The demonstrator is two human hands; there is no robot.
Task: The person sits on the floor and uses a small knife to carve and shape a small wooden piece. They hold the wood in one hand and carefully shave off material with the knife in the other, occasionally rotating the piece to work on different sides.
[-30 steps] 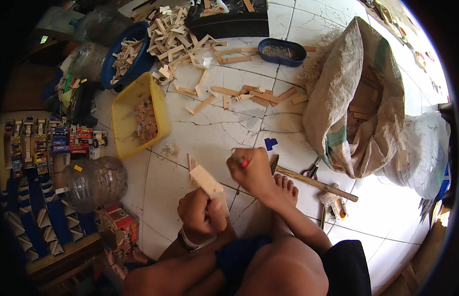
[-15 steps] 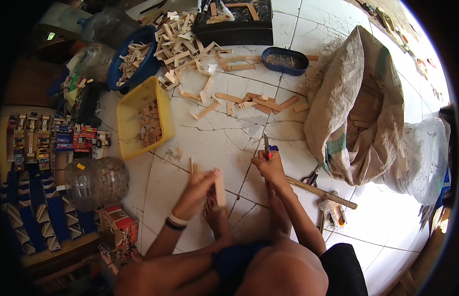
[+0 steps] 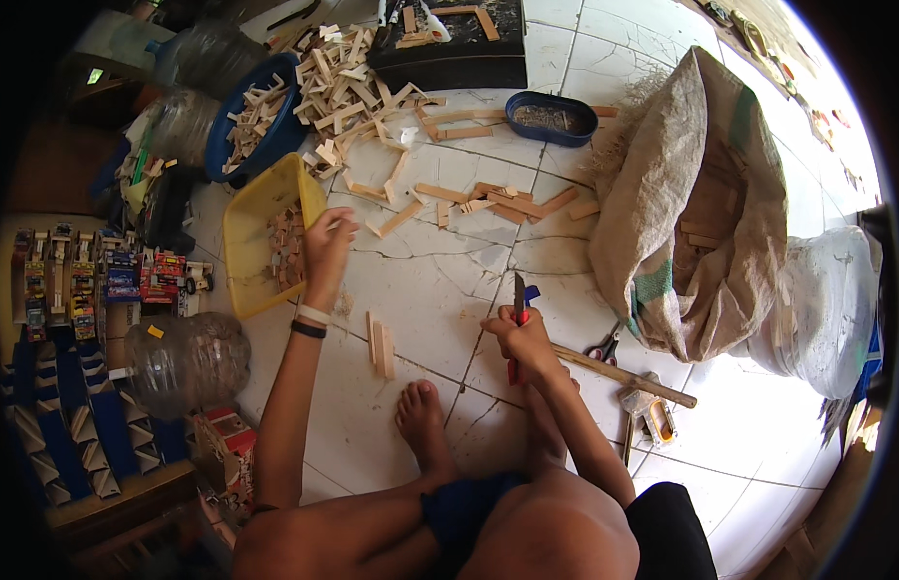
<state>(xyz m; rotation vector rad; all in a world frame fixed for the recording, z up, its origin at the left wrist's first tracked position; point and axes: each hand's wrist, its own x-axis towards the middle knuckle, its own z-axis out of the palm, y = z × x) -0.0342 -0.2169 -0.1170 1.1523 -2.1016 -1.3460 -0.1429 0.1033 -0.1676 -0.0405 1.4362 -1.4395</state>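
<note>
My right hand point(image 3: 523, 340) is closed around a red-handled knife point(image 3: 519, 292), its dark blade pointing away from me. Out ahead, beside the right rim of the yellow plastic tub point(image 3: 316, 193), my left hand point(image 3: 328, 246) has its fingers loosely apart, with nothing visible in them. The tub contains small wooden pieces point(image 3: 285, 242). Between my left forearm and my left foot, a few narrow wooden strips point(image 3: 383, 348) rest on the tiles. More flat wooden strips point(image 3: 507, 201) lie scattered farther off, in front of both hands.
A blue basin point(image 3: 287, 101) and a heap of wooden pieces point(image 3: 343, 82) stand at the far left. A black box point(image 3: 459, 63) is at the back, near a small dark-blue tray point(image 3: 551, 133). On the right are an open sack point(image 3: 652, 184), scissors point(image 3: 604, 348) and a wooden stick point(image 3: 633, 375).
My left hand has moved forward from near my left foot to the yellow tub. The light wooden strip it held is no longer in it. My right hand keeps the knife, slightly lower.
</note>
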